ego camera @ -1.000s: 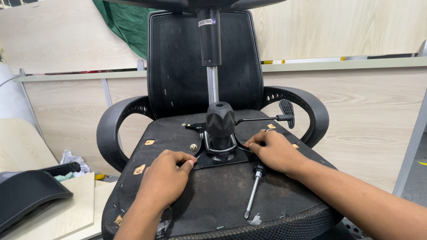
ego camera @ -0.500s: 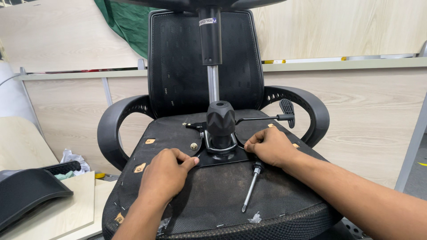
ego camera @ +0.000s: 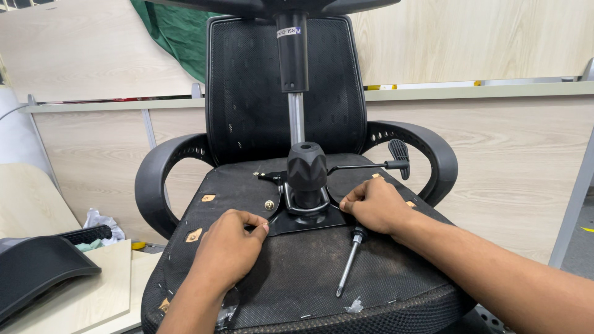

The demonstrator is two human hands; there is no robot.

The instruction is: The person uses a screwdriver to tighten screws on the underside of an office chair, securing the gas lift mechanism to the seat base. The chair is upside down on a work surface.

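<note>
An office chair lies upturned, the black underside of its seat [ego camera: 309, 278] facing me. A black mechanism plate [ego camera: 309, 219] with a ribbed gas-lift column [ego camera: 306, 167] sits at the seat's middle. My left hand [ego camera: 226, 250] pinches the plate's left corner with thumb and forefinger. At the plate's right edge rests my right hand [ego camera: 374, 207], fingers curled on it. A screwdriver [ego camera: 348, 263] lies loose on the seat just below my right hand. A brass bolt [ego camera: 270, 205] stands in the plate near my left fingertips.
The mesh backrest [ego camera: 247, 86] rises behind, with curved armrests [ego camera: 154, 185] on both sides. A lever with a paddle handle [ego camera: 399, 162] sticks out right. Wooden panels line the wall, and a black seat shell [ego camera: 37, 266] lies on boards at the lower left.
Both hands stay at the plate's edges with only tiny finger shifts. The screwdriver has not moved.
</note>
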